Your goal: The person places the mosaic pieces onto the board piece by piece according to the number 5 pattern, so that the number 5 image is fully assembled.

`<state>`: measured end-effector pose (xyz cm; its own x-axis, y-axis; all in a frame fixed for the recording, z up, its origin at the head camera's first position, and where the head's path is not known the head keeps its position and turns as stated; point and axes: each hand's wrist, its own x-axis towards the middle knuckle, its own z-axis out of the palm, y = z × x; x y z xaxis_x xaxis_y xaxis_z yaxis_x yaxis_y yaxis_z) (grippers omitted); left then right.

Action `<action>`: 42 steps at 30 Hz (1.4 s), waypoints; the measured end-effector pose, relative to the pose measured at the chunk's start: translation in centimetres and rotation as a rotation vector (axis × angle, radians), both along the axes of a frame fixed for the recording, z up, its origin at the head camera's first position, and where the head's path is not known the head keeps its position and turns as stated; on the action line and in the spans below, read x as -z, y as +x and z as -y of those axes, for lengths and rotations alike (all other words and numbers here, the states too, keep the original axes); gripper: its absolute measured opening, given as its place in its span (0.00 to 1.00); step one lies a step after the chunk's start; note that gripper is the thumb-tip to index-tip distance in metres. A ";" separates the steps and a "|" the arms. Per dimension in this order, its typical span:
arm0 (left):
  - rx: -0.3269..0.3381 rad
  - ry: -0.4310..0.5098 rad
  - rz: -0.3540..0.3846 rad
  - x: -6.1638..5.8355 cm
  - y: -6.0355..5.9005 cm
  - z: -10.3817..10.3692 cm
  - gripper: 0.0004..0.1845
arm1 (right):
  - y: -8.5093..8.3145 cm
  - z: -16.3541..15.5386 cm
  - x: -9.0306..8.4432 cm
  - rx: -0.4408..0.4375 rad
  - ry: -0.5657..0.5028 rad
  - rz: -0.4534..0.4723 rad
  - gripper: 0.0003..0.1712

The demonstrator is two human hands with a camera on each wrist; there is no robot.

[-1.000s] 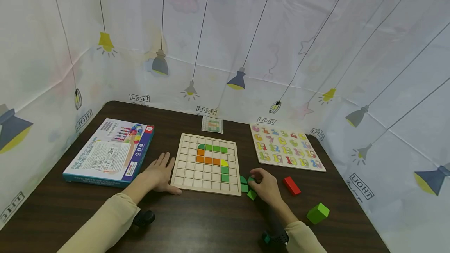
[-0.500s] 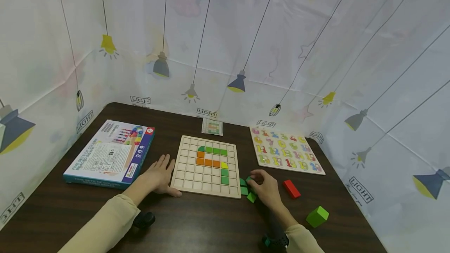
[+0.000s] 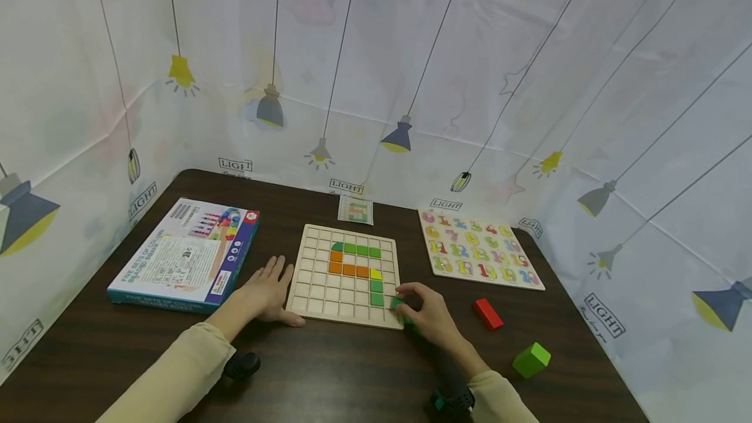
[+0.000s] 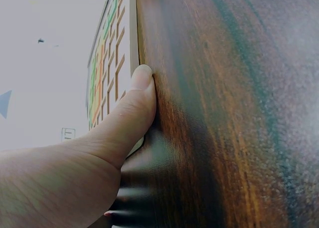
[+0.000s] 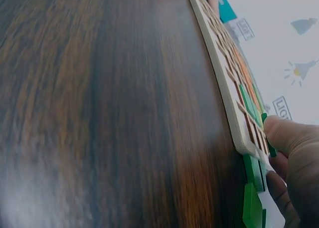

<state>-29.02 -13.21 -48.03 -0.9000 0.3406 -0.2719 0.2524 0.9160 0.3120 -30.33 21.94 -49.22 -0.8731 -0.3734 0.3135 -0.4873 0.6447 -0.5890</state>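
Observation:
A wooden grid board lies in the middle of the dark table, holding green, orange and yellow tiles in a hooked shape. My left hand rests flat on the table, and its thumb presses against the board's near left edge. My right hand pinches a small green tile at the board's near right corner. In the right wrist view the thumb sits over the board's rim. More loose green tiles lie on the table beside that rim, partly under the hand.
A red block and a green cube lie right of my right hand. A number puzzle board sits at the back right, a printed game box at the left, a small pattern card behind the grid board.
My right hand has moved left from the loose green tiles onto the board's near right corner, carrying a green tile. The left hand has stayed put.

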 end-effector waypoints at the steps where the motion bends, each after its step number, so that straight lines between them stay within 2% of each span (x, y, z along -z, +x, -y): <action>1: -0.001 0.005 -0.005 0.2 -0.1 0.0 0.66 | 0.0 0.1 0.1 -0.017 -0.003 0.001 0.19; 6: 0.000 0.026 -0.009 0.0 0.1 0.0 0.67 | 0.1 0.8 0.3 -0.085 0.014 0.008 0.19; 16: 0.006 0.019 -0.006 -2.1 1.1 -0.2 0.61 | 0.6 2.1 0.3 -0.137 0.046 -0.022 0.19; 23: 0.006 0.006 -0.015 -2.1 1.1 -0.3 0.60 | 0.9 2.7 0.5 -0.200 0.040 -0.039 0.18; 31: 0.005 0.005 -0.015 -1.9 1.0 -0.2 0.60 | 1.1 3.0 0.7 -0.171 0.037 -0.021 0.18; 42: 0.002 0.014 -0.015 -1.7 0.9 -0.1 0.60 | 1.2 3.0 0.9 -0.165 0.033 -0.064 0.17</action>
<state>-28.09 -13.10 -46.35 -0.9032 0.3462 -0.2536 0.2591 0.9110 0.3208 -29.15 18.97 -50.07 -0.7778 -0.5212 0.3511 -0.6237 0.5715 -0.5333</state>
